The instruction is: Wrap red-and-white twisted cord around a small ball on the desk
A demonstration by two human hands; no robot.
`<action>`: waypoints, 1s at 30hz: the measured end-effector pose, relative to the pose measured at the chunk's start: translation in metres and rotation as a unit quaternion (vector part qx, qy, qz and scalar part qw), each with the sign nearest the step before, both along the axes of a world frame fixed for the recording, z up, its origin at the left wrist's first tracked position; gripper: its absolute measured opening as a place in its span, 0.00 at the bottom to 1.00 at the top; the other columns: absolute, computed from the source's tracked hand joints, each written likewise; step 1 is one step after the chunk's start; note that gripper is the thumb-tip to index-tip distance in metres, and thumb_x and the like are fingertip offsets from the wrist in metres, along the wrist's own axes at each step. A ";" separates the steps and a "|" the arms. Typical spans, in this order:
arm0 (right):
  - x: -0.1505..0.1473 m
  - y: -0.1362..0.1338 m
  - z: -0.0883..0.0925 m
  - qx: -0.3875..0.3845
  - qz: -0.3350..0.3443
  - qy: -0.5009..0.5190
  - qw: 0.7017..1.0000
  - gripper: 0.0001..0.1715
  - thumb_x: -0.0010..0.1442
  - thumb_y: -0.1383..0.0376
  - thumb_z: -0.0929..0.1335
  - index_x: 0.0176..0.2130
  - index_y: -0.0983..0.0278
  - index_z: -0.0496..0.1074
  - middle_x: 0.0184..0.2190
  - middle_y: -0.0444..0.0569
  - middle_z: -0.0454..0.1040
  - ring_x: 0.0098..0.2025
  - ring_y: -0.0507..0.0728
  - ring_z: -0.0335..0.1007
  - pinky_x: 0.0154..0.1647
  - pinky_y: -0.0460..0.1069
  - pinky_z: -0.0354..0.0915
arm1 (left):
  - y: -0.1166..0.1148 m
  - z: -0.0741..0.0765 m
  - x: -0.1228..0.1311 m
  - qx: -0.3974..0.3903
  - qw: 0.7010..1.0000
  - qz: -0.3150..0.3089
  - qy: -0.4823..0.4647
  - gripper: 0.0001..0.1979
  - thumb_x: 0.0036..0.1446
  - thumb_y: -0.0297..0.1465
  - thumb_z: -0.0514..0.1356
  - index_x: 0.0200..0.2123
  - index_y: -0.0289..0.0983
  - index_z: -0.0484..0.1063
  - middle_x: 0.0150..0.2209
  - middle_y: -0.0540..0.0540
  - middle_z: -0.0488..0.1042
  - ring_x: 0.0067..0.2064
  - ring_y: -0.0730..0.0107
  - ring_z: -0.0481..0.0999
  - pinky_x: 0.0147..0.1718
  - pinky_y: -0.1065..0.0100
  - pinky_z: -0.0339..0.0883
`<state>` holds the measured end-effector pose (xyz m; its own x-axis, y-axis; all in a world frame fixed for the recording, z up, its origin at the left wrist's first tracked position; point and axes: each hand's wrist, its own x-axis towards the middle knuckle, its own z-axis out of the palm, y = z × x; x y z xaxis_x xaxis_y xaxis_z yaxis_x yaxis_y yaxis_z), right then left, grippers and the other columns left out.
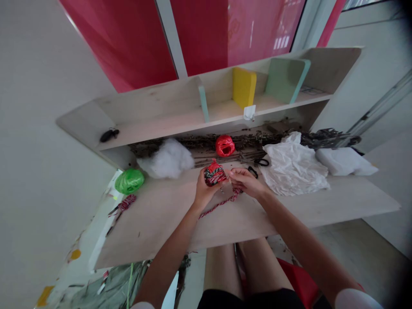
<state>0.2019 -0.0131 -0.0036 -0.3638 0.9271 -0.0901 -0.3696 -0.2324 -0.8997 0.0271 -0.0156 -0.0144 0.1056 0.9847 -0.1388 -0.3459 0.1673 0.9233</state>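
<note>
View: head camera, looking down at a pale wooden surface (pixel 154 225) below a shelf (pixel 180 112).

Left hand (pixel 204 192): holds a red, green and black striped bundle (pixel 214 174), wrapped in what looks like raffia, just above the surface.

Left fingers (pixel 206 178): curled up around the bundle's near side, gripping it.

Right hand (pixel 245 182): reaches in from the right, beside the bundle.

Right fingers (pixel 234 172): pressed together, tips at the bundle's edge; whether they pinch a strand cannot be told.

Cord: a twisted red-and-white cord (pixel 222 202) hangs from the bundle and trails across the surface, passing under the hands.

Nearest the right hand: black-handled scissors (pixel 261 162) lie just beyond it, beside a crumpled white sheet (pixel 292 165).

Further along the surface: a red raffia ball (pixel 225 146) sits on dry twigs (pixel 231 141); white stuffing (pixel 165 159) lies left of it, and a folded white pad (pixel 344 161) lies at the right.

Left side: a green raffia ball (pixel 129 181) and a short striped scrap (pixel 124 204) lie near the surface's edge.

Shelf: holds a yellow block (pixel 243 88), a green board (pixel 285 80) and a small black object (pixel 109 135).
</note>
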 end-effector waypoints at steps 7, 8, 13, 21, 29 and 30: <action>0.000 0.004 -0.004 -0.008 -0.018 0.019 1.000 0.29 0.43 0.50 0.77 0.22 0.63 0.59 0.15 0.34 0.45 0.17 0.44 0.35 0.18 0.45 0.33 | -0.002 0.003 0.004 0.077 0.995 0.013 0.060 0.32 0.34 0.24 0.74 0.45 0.43 0.70 0.45 0.50 0.74 0.48 0.68 0.72 0.52 0.64 0.62; 0.000 0.004 -0.004 -0.008 -0.018 0.020 1.000 0.29 0.44 0.50 0.77 0.22 0.63 0.59 0.15 0.34 0.45 0.17 0.44 0.35 0.18 0.46 0.33 | -0.003 0.004 0.005 0.078 0.995 0.014 0.060 0.31 0.34 0.24 0.74 0.45 0.43 0.70 0.45 0.50 0.74 0.46 0.68 0.73 0.51 0.64 0.63; 0.000 0.004 -0.005 -0.011 -0.022 0.017 1.000 0.28 0.44 0.51 0.77 0.22 0.63 0.60 0.15 0.34 0.46 0.17 0.44 0.35 0.19 0.46 0.33 | -0.001 0.004 0.005 0.063 0.997 0.015 0.036 0.27 0.38 0.27 0.73 0.44 0.41 0.70 0.42 0.50 0.74 0.42 0.71 0.72 0.46 0.66 0.65; -0.001 0.004 -0.003 -0.021 -0.026 0.012 0.999 0.29 0.43 0.50 0.77 0.23 0.63 0.59 0.16 0.33 0.47 0.17 0.43 0.37 0.18 0.45 0.34 | 0.000 -0.003 0.003 0.075 0.996 -0.042 0.017 0.27 0.40 0.29 0.73 0.45 0.42 0.69 0.42 0.50 0.75 0.43 0.71 0.73 0.45 0.67 0.66; -0.001 0.004 -0.001 -0.007 -0.019 0.008 1.000 0.30 0.43 0.48 0.77 0.22 0.63 0.59 0.15 0.33 0.46 0.17 0.43 0.36 0.18 0.44 0.34 | -0.001 0.007 0.000 0.002 0.995 -0.068 -0.072 0.30 0.38 0.36 0.74 0.46 0.40 0.70 0.43 0.47 0.76 0.41 0.68 0.76 0.43 0.65 0.68; -0.001 0.005 -0.001 -0.008 -0.018 0.008 1.000 0.30 0.43 0.48 0.77 0.22 0.63 0.59 0.15 0.33 0.46 0.17 0.43 0.36 0.18 0.44 0.34 | 0.000 0.007 -0.001 -0.001 0.994 -0.069 -0.082 0.29 0.38 0.36 0.74 0.45 0.40 0.70 0.43 0.48 0.76 0.41 0.68 0.76 0.43 0.66 0.69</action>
<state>0.2010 -0.0085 -0.0042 -0.3313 0.9383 -0.0994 -0.3922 -0.2327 -0.8900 0.0262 -0.0159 -0.0070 0.2620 0.9587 -0.1108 -0.4648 0.2260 0.8561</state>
